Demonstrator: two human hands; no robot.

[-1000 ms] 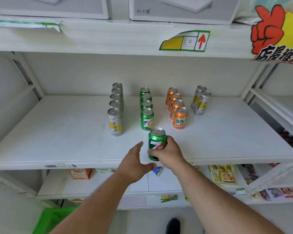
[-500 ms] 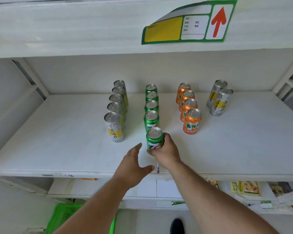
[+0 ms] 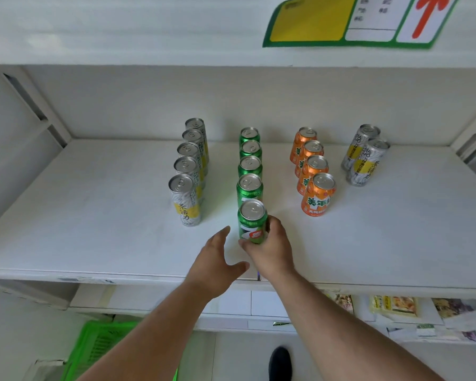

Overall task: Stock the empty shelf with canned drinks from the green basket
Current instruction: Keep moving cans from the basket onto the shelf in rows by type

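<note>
Right hand [image 3: 270, 250] has the green aluminium soda can [image 3: 252, 224] wrapped: fingers [image 3: 268, 225] curl round its right side, thumb on the near-left side low on the label. Can is upright, long axis vertical, base looks down on the white painted shelf board [image 3: 94, 215], though the base itself is hidden behind the hand.

Left hand [image 3: 215, 264] is beside it, just left of the can, fingers straight and relaxed, thumb spread toward the right wrist. Holds nothing, not touching the can as far as I can tell.

Key relation: the can sits directly in front of the row of four green cans [image 3: 250, 166], in line with it, top rim overlapping the nearest one in view. Touching or a sliver apart, can't tell. Can lies straight ahead of the right hand, which is the nearer one and already on it.

Judgement: placement is about done. Next is let go and pull straight back toward the shelf edge, no sideways drag.

Neighbours: silver-and-yellow can row [image 3: 187, 182] to the left, orange can row [image 3: 312, 171] to the right, both well apart. Green plastic basket [image 3: 99, 350] on the floor, lower left.
</note>
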